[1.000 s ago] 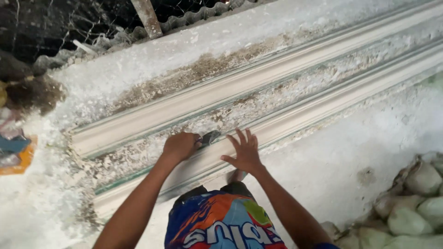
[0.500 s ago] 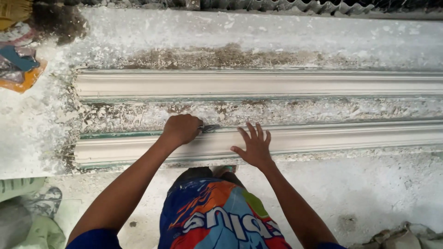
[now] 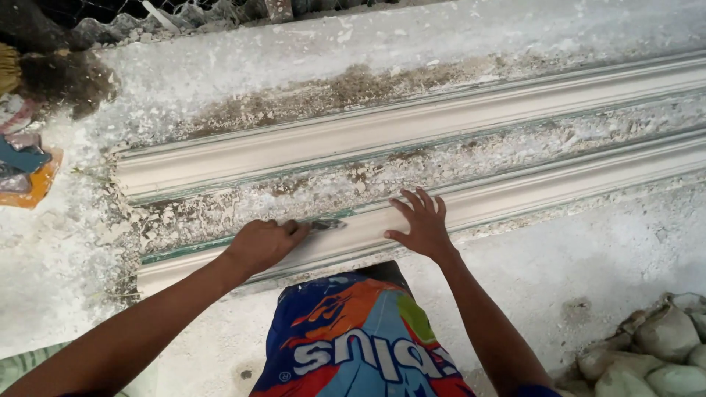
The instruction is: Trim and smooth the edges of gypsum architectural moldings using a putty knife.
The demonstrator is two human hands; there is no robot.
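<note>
Head view is given from above, and two bare arms are seen reaching forward to long white plaster mouldings laid side by side. The left hand (image 3: pixel 263 245) is closed in a fist around a small scraper (image 3: pixel 326 225); only the grey metal blade is seen, pointing to the right out of the fist and lying on the upper edge of the near moulding (image 3: pixel 529 192). The right hand (image 3: pixel 421 223) is placed just to the right of the blade, apart from it. This hand is opened wide, the fingers are spread, and the palm is pressed flat on the same near moulding; nothing is held in it. Beyond both hands a strip of white crumbs and flakes (image 3: pixel 471 158) is seen, and beyond that strip the far moulding (image 3: pixel 368 136) is laid parallel. Below the hands, between the two arms, colourful shorts (image 3: pixel 360 342) in blue, orange and green are seen. Far to the left of the left hand, some orange and blue rags (image 3: pixel 26 165) are lying on the dusty floor. To the lower right of the right hand, pale filled bags (image 3: pixel 654 345) are piled.
</note>
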